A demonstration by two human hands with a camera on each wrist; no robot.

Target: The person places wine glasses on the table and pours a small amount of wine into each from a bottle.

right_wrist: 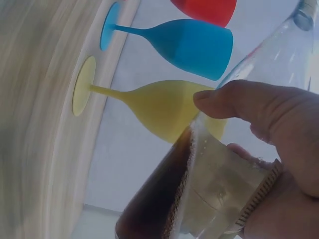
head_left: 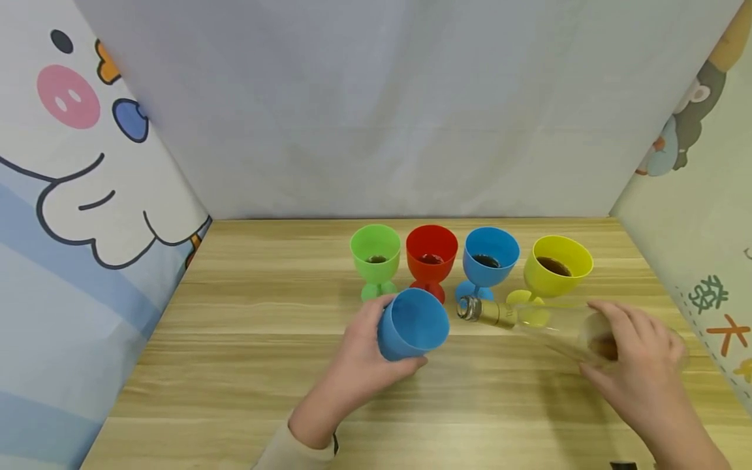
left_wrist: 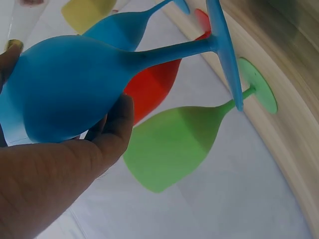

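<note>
My left hand [head_left: 358,365] grips a blue goblet [head_left: 414,323] round its bowl, raised and tilted with the mouth facing up toward the head camera. No liquid shows inside it. A clear glass bottle [head_left: 561,329] is held by my right hand [head_left: 643,372] near its base. It leans over almost flat, its neck pointing left toward the held goblet with a gap between. Dark brown liquid [right_wrist: 159,194] lies in the bottle's lower end in the right wrist view. Behind the hands stand green [head_left: 376,245], red [head_left: 431,248], blue [head_left: 491,251] and yellow goblets [head_left: 558,261], each with some dark liquid.
The goblets stand in a row along the back of a wood-grain table [head_left: 247,339]. A pale grey backdrop [head_left: 376,130] rises behind the table. Cartoon-printed panels flank it at left [head_left: 70,183] and right [head_left: 705,215]. A small black object [head_left: 623,465] shows at the bottom edge.
</note>
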